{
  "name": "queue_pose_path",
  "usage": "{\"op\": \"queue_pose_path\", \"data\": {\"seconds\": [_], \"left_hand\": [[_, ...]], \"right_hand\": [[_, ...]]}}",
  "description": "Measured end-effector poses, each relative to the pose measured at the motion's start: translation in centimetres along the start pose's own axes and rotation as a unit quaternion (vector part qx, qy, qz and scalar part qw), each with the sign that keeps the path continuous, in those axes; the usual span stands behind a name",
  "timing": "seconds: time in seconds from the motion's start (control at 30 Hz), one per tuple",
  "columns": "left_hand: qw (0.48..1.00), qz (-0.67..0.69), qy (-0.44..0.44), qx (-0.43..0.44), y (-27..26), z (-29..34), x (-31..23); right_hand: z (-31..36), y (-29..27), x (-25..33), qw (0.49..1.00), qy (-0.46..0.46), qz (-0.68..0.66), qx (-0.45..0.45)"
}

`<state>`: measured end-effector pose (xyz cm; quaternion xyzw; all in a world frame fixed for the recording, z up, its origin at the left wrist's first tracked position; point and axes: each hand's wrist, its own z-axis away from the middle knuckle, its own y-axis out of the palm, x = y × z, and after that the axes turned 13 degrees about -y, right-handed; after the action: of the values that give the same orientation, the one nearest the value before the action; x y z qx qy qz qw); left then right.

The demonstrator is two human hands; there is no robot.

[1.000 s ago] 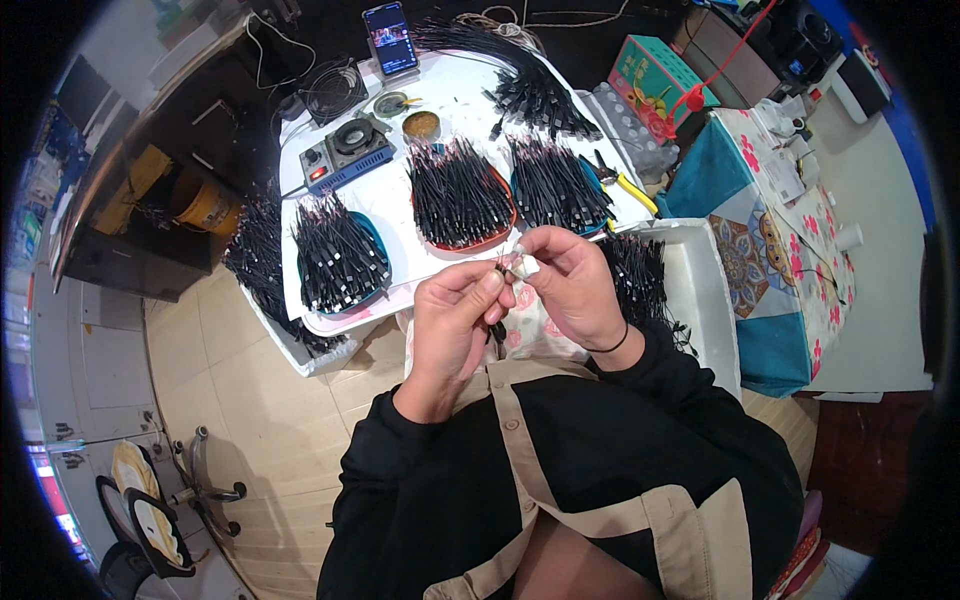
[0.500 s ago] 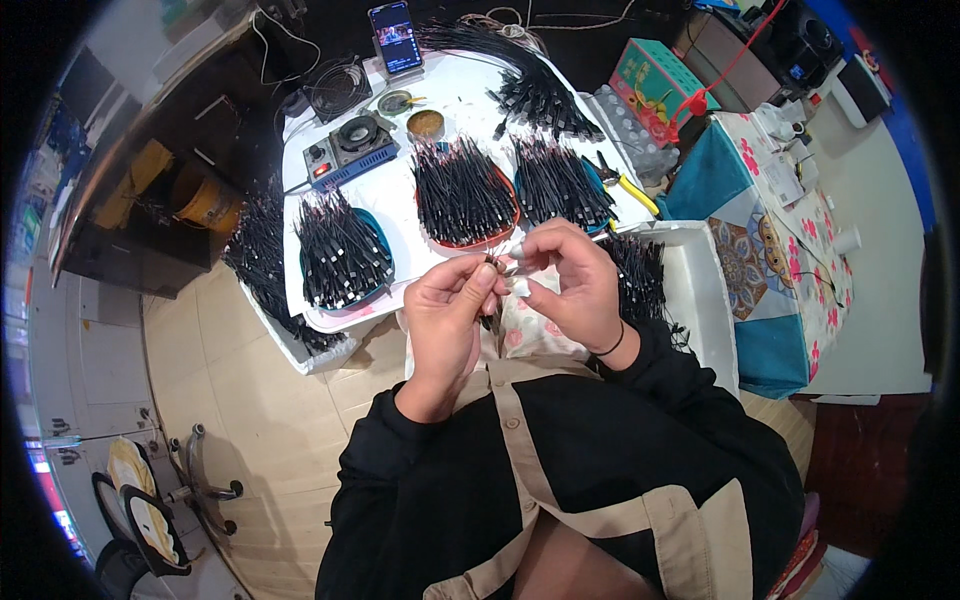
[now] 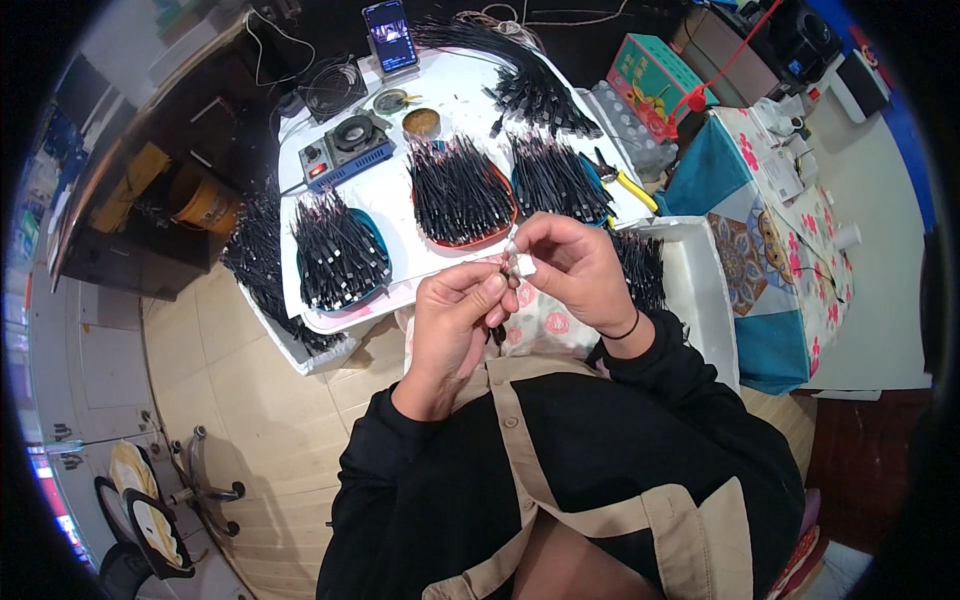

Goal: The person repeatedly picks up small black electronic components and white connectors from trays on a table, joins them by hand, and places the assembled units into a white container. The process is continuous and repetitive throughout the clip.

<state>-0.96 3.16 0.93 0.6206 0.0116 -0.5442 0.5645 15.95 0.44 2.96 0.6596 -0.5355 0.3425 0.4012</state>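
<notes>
My left hand (image 3: pixel 452 318) is closed in a pinch around a short black cable (image 3: pixel 499 333), whose lower part hangs below the fingers. My right hand (image 3: pixel 583 272) meets it from the right, with white covers on the thumb and forefinger tips. These pinch at the cable's upper end, where fine wires seem to show, though the fingers mostly hide them. Just beyond my hands, a red tray (image 3: pixel 470 244) holds a thick bundle of black cables (image 3: pixel 460 195). Blue trays on either side carry more cable bundles (image 3: pixel 340 255) (image 3: pixel 558 180).
On the white table (image 3: pixel 400 210) stand a small heating device (image 3: pixel 350 150), a round tin (image 3: pixel 422 122) with brownish contents, and a phone (image 3: pixel 390 38) on a stand. Yellow-handled pliers (image 3: pixel 632 188) lie at the right edge. White foam boxes (image 3: pixel 690 262) with cables flank the table.
My right thumb and forefinger have drawn closer together at the cable's upper end. Both hands have shifted slightly to the right; the left keeps its pinch.
</notes>
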Motion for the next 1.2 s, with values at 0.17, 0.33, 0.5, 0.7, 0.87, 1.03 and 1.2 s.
{"op": "queue_pose_path", "data": {"seconds": [0.17, 0.33, 0.5, 0.7, 0.87, 1.03, 1.2], "left_hand": [[1.000, -0.003, -0.010, 0.014, 0.1, 0.0, -0.2], [0.999, -0.021, 0.025, -0.010, 0.3, 0.0, 0.3], [0.994, -0.099, 0.034, -0.004, -0.1, -0.2, 0.5], [0.959, -0.279, 0.044, 0.021, -0.7, -0.1, 0.2], [0.988, -0.155, 0.015, -0.013, -1.4, -2.1, 0.5], [0.994, -0.107, 0.010, -0.011, -2.1, -3.8, 0.3], [0.984, -0.155, -0.006, -0.086, -2.4, -3.8, -0.4]], "right_hand": [[-0.1, -0.4, 0.7, 0.999, -0.020, 0.041, 0.027], [0.2, 0.4, 0.3, 0.976, 0.118, -0.180, -0.039], [0.0, -0.2, -0.3, 0.970, 0.143, -0.196, -0.022], [0.3, -1.1, -1.1, 0.872, 0.326, -0.363, -0.017], [-4.0, -6.9, -3.8, 0.969, 0.203, -0.133, 0.047], [-18.4, -20.5, -11.0, 0.875, 0.143, 0.462, 0.004], [-25.2, -25.9, -18.1, 0.707, 0.178, 0.680, 0.073]]}}
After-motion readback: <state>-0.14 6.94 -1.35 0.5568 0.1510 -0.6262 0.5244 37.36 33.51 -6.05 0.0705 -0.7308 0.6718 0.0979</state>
